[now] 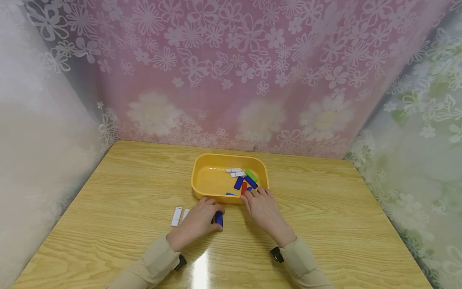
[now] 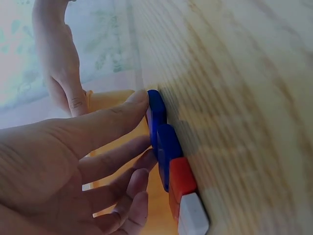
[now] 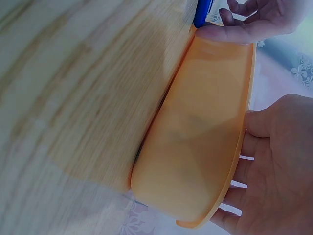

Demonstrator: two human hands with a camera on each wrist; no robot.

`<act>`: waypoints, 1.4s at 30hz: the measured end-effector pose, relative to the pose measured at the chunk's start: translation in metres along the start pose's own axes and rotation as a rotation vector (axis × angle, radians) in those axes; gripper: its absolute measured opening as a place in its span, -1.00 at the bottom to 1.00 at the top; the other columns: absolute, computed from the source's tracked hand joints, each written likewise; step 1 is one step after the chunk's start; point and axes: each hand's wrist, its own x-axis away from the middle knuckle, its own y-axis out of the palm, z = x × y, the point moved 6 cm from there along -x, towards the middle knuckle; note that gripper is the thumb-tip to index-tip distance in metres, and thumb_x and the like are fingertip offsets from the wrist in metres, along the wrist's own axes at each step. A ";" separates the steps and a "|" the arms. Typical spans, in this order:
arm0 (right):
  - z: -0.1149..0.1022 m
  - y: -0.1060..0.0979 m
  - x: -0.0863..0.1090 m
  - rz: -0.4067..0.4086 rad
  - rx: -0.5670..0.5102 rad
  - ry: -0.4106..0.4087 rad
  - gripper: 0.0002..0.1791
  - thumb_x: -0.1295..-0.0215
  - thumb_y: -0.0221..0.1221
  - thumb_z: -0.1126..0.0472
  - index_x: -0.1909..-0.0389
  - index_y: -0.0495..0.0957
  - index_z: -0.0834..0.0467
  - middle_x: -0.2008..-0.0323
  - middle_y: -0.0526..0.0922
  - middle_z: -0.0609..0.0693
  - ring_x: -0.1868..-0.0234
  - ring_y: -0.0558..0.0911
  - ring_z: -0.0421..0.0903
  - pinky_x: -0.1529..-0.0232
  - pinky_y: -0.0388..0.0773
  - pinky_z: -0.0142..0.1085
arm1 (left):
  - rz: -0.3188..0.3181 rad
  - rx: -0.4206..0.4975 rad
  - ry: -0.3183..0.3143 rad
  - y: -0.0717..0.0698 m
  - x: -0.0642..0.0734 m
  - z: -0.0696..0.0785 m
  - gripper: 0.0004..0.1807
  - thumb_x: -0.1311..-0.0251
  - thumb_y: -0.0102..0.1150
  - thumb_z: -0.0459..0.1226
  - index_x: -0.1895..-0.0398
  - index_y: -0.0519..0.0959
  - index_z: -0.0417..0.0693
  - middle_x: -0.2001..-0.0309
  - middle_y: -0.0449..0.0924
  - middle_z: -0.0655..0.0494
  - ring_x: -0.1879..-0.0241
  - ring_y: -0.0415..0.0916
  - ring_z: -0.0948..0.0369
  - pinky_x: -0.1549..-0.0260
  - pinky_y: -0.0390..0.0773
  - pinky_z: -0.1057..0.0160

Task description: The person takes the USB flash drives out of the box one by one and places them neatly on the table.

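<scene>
My left hand point(image 1: 200, 216) pinches the end of a blue stick point(image 1: 219, 218), shaped like a USB flash drive, with thumb and fingers on the table. In the left wrist view a second blue stick point(image 2: 169, 152), a red one point(image 2: 182, 176) and a white one point(image 2: 193, 215) line up beside it. A yellow plastic tray point(image 1: 205, 197) stands just beyond both hands. Over its near right rim reaches my right hand point(image 1: 262, 208), thumb at the rim, fingers relaxed; the tray wall hides its fingertips in the right wrist view point(image 3: 283, 166).
Inside the tray lie white sticks point(image 1: 238, 174), a green one point(image 1: 251, 175), blue ones point(image 1: 239, 183) and a red one point(image 1: 244, 188), mostly toward its right. A white stick point(image 1: 176, 216) lies left of my left hand. Patterned curtains point(image 1: 231, 80) surround the wooden table point(image 1: 325, 208).
</scene>
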 end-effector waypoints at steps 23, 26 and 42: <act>0.000 -0.002 -0.001 -0.002 -0.009 0.008 -0.71 -0.56 0.06 0.04 0.25 0.62 0.13 0.36 0.65 0.00 0.28 0.51 0.03 0.13 0.45 -0.09 | 0.394 -0.014 0.093 -0.053 -0.008 -0.010 -0.89 -0.39 0.24 -0.24 0.17 0.69 -0.06 0.21 0.66 0.12 0.24 0.55 0.17 0.22 0.59 0.23; 0.001 -0.002 -0.002 -0.019 -0.014 0.015 -0.71 -0.56 0.05 0.04 0.24 0.62 0.13 0.36 0.65 -0.01 0.28 0.50 0.03 0.14 0.44 -0.10 | 0.357 -0.132 0.128 -0.050 -0.010 -0.013 -0.84 -0.43 0.19 -0.20 0.10 0.68 -0.06 0.12 0.66 0.09 0.12 0.56 0.11 0.07 0.59 0.15; -0.001 -0.004 -0.002 0.015 0.005 -0.007 -0.72 -0.55 0.08 0.05 0.26 0.63 0.13 0.36 0.65 -0.01 0.30 0.50 0.02 0.19 0.43 -0.13 | 0.335 -0.405 0.181 -0.032 -0.010 -0.020 -0.81 -0.45 0.18 -0.14 0.31 0.64 -0.01 0.37 0.57 0.15 0.35 0.46 0.17 0.34 0.44 0.25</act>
